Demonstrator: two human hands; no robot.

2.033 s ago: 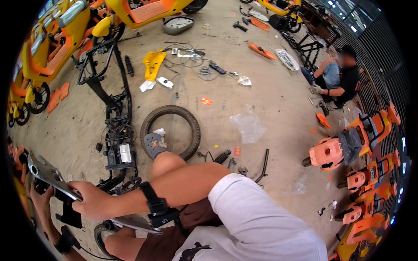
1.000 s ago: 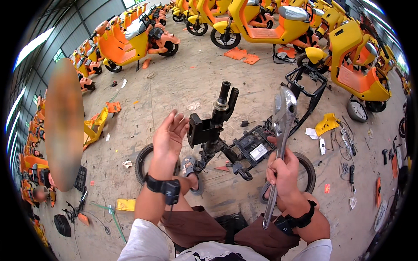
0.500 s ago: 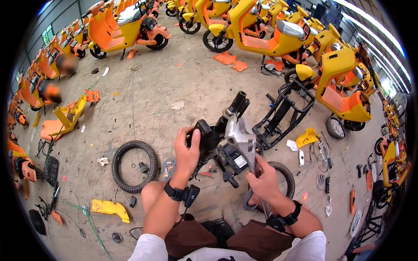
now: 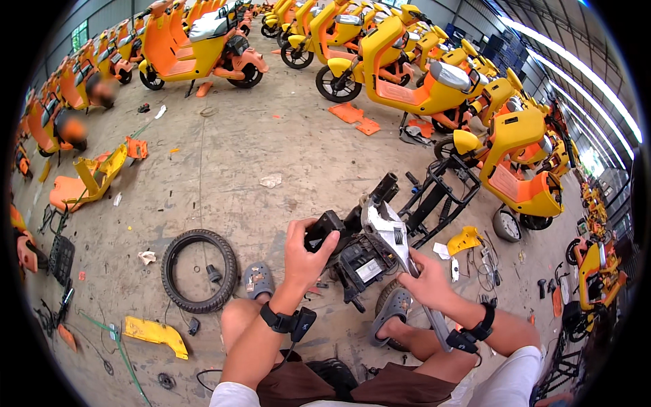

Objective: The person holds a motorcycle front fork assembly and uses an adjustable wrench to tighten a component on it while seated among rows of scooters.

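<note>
Apparently only partway along, already stripped to bare frame (image 4: pixel 431 198) right of centre but not yet parted from stem (image 4: pixel 385 188), clasping black bracket (image 4: pixel 327 226) in left hand (image 4: pixel 305 256) and gripping wrench (image 4: pixel 388 232) in right hand (image 4: pixel 427 279) near centre, with seating on stem impossible to tell.

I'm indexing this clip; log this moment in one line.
left hand: holding black bracket | right hand: holding silver wrench | wrench head: at frame tube, contact unclear

Silver adjustable wrench (image 4: pixel 395 236), slanted, head uppermost, beside the tilted tube (image 4: pixel 385 186) of a black scooter frame (image 4: pixel 428 203)
</note>
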